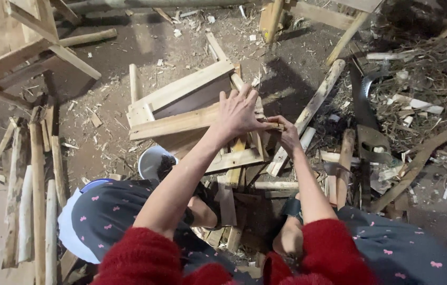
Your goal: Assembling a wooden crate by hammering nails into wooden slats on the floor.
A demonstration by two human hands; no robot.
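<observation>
Pressing flat, fingers spread, the left hand [239,113] pins the wooden frame [192,113] to the floor [112,58], prob. to steady it. Right hand [287,134], just right of the frame, seems to pinch a small wood piece [273,125] w/ fingertips; view unclear.

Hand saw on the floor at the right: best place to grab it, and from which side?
Grip the saw by its wooden handle, probably reaching down from above. It lies flat among scraps, blade pointing away from the person, handle at the near end and mostly uncovered.
</observation>
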